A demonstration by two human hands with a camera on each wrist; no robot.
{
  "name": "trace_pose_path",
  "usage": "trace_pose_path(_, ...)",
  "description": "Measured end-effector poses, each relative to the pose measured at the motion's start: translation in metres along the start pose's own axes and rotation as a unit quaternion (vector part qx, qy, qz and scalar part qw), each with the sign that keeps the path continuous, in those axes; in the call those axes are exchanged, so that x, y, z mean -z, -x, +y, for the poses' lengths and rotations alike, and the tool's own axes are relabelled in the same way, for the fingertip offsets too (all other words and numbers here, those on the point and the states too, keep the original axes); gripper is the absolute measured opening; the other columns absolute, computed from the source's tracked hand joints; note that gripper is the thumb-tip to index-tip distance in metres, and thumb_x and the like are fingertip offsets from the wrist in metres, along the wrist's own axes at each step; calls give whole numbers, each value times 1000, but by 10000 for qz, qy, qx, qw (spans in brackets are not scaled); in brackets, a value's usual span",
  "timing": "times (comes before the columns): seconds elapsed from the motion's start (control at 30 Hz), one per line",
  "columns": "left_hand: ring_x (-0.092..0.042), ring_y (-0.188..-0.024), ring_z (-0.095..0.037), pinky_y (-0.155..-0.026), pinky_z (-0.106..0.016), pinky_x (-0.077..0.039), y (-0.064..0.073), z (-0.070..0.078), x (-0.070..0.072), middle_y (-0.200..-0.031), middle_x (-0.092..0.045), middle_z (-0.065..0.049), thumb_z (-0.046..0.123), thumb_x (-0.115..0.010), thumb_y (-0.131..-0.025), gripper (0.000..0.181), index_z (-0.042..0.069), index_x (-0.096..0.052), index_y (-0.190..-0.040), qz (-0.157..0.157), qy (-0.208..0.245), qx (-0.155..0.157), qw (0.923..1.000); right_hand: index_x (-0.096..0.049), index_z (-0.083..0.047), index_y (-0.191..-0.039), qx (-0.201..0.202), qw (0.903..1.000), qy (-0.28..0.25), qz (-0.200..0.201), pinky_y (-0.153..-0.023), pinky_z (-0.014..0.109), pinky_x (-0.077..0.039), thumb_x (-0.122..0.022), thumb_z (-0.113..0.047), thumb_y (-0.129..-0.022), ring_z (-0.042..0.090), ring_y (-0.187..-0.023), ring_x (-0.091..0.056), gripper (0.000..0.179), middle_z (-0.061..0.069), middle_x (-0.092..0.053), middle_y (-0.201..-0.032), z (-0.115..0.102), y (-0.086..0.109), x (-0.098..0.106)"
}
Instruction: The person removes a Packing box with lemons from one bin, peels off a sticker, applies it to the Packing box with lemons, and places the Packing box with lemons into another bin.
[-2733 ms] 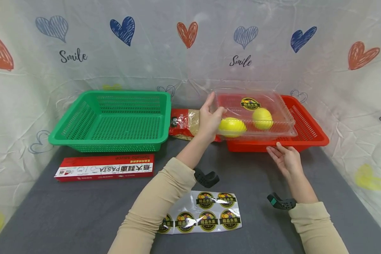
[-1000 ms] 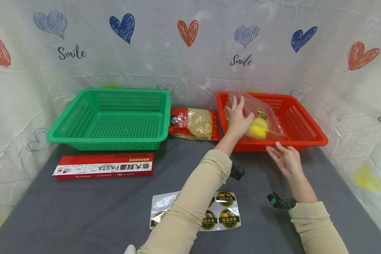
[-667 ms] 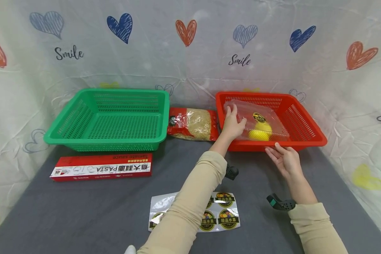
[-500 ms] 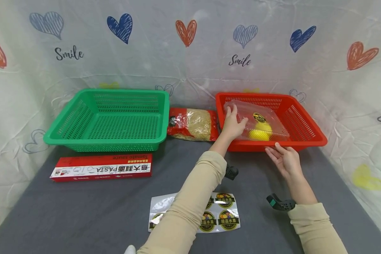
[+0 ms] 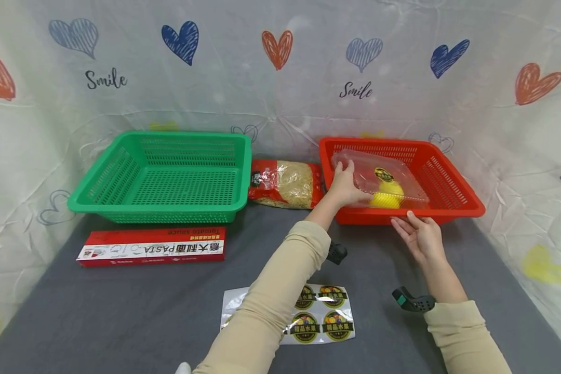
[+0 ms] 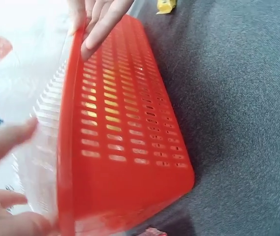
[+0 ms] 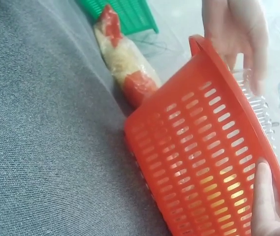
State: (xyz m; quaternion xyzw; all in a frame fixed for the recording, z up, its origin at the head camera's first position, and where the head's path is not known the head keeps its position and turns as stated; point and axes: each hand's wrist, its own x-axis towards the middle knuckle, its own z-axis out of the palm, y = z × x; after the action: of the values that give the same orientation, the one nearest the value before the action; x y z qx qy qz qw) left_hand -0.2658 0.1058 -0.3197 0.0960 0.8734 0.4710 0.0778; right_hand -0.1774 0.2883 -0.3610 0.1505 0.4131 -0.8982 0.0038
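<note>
A clear plastic clamshell box [image 5: 362,169] with a round black-and-gold label lies tilted inside the red basket [image 5: 467,210]. Yellow fruit [image 5: 389,194] shows through its lid and, in the left wrist view, through the basket's slots. My left hand [image 5: 345,188] is at the box's left end with thumb and fingers spread apart; in the left wrist view they stand beside the basket rim and the clear plastic. My right hand [image 5: 423,238] grips the basket's front rim, thumb on the rim and fingers against the outer wall.
A green basket [image 5: 161,211] stands at the back left. Between the baskets lies a red-and-clear bag [image 5: 293,184] of tan food. A red pasta box [image 5: 151,246] lies in front of the green basket. A sticker sheet [image 5: 318,317] lies partly under my left forearm.
My left hand carried the clear box from above the red basket down into it. Since half a second ago, its fingers have drawn slightly back from the box. The right hand stays at the rim.
</note>
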Motion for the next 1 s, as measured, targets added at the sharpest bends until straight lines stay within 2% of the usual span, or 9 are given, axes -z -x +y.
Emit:
trace_pose_path(0.17, -23, -135, -27, -102, -35, -32, 6, 9, -4, -152, -11, -9, 27, -70, -80, 85, 14, -19, -147, -254, -1018, 66, 9945, -30, -13, -128, 13, 10000, 9, 24, -84, 35, -46, -64, -12, -84, 23, -86, -66, 56, 5, -43, -121, -1, 1, 1)
trace_pose_path(0.3, -26, -134, -28, -104, -36, -29, 10, 13, -10, -150, -18, -11, 31, -65, -84, 80, 14, -19, -147, -287, -1737, 201, 9842, -31, -11, -123, 24, 10000, 48, -53, -84, 35, -45, -64, -12, -84, 23, -85, -66, 51, 6, -43, -118, -2, 2, 1)
trace_pose_path(0.43, -25, -134, -30, -104, -35, -29, 10, 14, -17, -148, -24, -12, 33, -62, -86, 76, 13, -21, -146, -272, -2309, 271, 9722, -31, -10, -121, 37, 9999, 24, -115, -83, 35, -46, -63, -12, -84, 23, -83, -67, 48, 6, -53, -107, -1, 2, 0)
trace_pose_path(0.53, -25, -133, -32, -103, -35, -31, 9, 13, -20, -147, -26, -12, 33, -61, -86, 75, 13, -22, -146, -235, -2511, 298, 9672, -31, -9, -121, 18, 9999, -3, -113, -85, 35, -45, -63, -12, -85, 23, -83, -67, 48, 6, -60, -97, -1, 3, -1)
trace_pose_path(0.6, -26, -133, -31, -103, -34, -31, 9, 12, -21, -147, -28, -12, 33, -62, -86, 74, 13, -23, -146, -200, -2529, 288, 9669, -30, -10, -124, -27, 10000, -52, -67, -85, 35, -45, -63, -11, -84, 23, -84, -67, 51, 6, -62, -95, -1, 4, -2)
trace_pose_path(0.73, -29, -132, -27, -104, -31, -30, 7, 10, -21, -144, -32, -12, 35, -62, -86, 72, 11, -27, -144, -156, -2751, 119, 9612, -25, -14, -133, -136, 9998, -130, 54, -84, 35, -46, -64, -11, -84, 24, -87, -66, 63, 6, -59, -101, -4, 4, -4)
trace_pose_path(0.87, -33, -130, -24, -103, -29, -31, 7, 8, -20, -141, -37, -11, 35, -62, -85, 69, 10, -32, -143, -159, -3049, -58, 9522, -23, -14, -134, -236, 9995, -148, 143, -85, 35, -46, -65, -11, -83, 24, -86, -66, 66, 6, -57, -103, -5, 5, -4)
trace_pose_path(0.93, -39, -127, -23, -100, -29, -35, 7, 7, -19, -140, -40, -10, 34, -63, -84, 67, 10, -36, -141, -130, -3071, -93, 9516, -20, -15, -138, -246, 9995, -131, 162, -85, 34, -46, -65, -11, -83, 24, -85, -67, 71, 5, -58, -101, -5, 6, -5)
trace_pose_path(1.0, -45, -122, -21, -97, -28, -39, 6, 5, -18, -137, -44, -7, 32, -65, -83, 59, 11, -46, -135, -90, -3012, -97, 9535, -17, -15, -141, -255, 9995, -138, 149, -85, 34, -46, -65, -11, -83, 24, -85, -67, 75, 5, -58, -101, -5, 6, -5)
